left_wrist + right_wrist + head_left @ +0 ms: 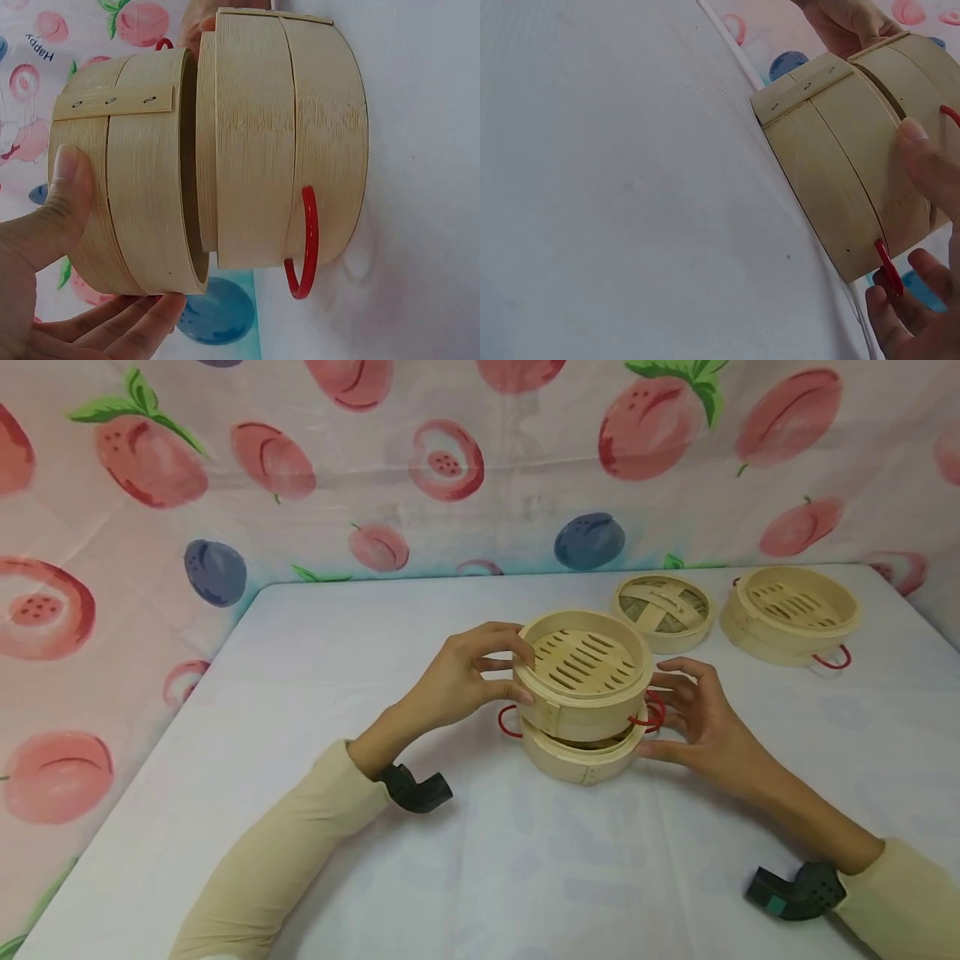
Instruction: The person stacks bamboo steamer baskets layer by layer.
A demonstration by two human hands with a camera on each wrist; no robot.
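My left hand [476, 672] grips the upper bamboo steamer basket [142, 210], fingers over its rim and thumb on its side. This slatted basket [582, 664] sits tilted over a lower steamer basket [581, 764], leaving a dark gap between them at the front. The lower one [289, 135] stands on the table and has red loop handles [306, 244]. At the right side of the stack, my right hand [701, 718] holds the lower basket [825, 165], its thumb [915, 139] by the rim and its bent fingers close to a red handle [889, 268].
Behind the stack on the white table [465, 860] lies a woven bamboo lid [663, 610]. A larger slatted steamer [787, 618] with red handles stands at the back right. A fruit-print cloth [510, 468] hangs along the far edge.
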